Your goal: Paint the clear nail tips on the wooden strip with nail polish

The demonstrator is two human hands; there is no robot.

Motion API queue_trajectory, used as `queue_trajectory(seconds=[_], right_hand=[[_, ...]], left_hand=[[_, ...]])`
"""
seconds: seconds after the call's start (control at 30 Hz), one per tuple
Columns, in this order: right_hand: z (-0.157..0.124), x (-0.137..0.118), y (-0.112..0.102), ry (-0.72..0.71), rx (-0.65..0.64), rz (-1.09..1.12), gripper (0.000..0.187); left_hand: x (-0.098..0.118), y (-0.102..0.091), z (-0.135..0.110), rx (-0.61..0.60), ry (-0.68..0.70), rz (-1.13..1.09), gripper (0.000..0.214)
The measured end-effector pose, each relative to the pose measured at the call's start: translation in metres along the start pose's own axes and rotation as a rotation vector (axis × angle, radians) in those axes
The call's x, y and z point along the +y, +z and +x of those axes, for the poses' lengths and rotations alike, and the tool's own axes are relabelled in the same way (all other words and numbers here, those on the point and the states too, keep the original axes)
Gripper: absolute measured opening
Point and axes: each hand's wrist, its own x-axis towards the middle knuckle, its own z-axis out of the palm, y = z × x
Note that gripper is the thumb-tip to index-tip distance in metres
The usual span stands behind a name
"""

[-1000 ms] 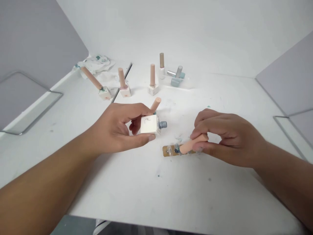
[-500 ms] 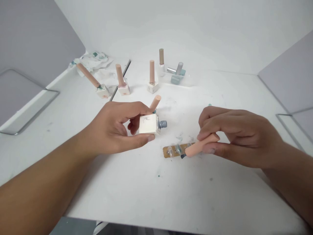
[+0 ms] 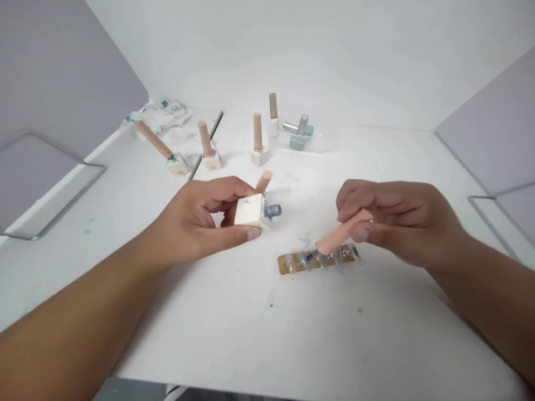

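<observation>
My left hand (image 3: pixel 209 217) is closed round a square white nail polish bottle (image 3: pixel 249 210), tipped sideways with its uncapped, grey-blue smeared neck pointing right. In my right hand (image 3: pixel 384 217) is the peach-coloured cap of a nail polish brush (image 3: pixel 343 233), slanting down to the left. Its dark bristles are at the second of several clear false nails (image 3: pixel 304 260), which shows green colour; whether they touch it I cannot tell. The nails stand in a row on a brown strip (image 3: pixel 284 267) lying on the table. Behind the held bottle another peach cap (image 3: pixel 264 181) shows, its bottle mostly hidden.
Behind my hands stand several peach-capped polish bottles (image 3: pixel 258 150). Farther back are a bottle with a tan cap (image 3: pixel 273 108) and a clear tray (image 3: pixel 321 146) with grey-capped bottles. Crumpled stained tissue (image 3: pixel 167 116) lies back left, near a dark rod (image 3: pixel 216 125).
The brush has shifted slightly up and left, its bristles now up at the row of nails. More of the strip's right end shows. The left hand and bottle have barely moved.
</observation>
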Motion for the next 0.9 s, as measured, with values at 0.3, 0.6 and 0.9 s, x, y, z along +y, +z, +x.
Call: queue_trajectory(seconds=[0.3,0.6,0.9], right_hand=[[0.01,0.03,0.007,0.146,0.148,0.384,0.011],[0.004,0.02,0.012,0.097,0.072,0.148,0.012],[0.006,0.001,0.022,-0.324,0.003,-0.285,0.008]], left_hand=[[-0.008,-0.001,0.0,-0.039,-0.099,-0.098,0.027],[0.021,-0.006,-0.01,0.041,-0.016,-0.013,0.031],[0.01,-0.006,-0.021,0.132,-0.026,-0.067,0.027]])
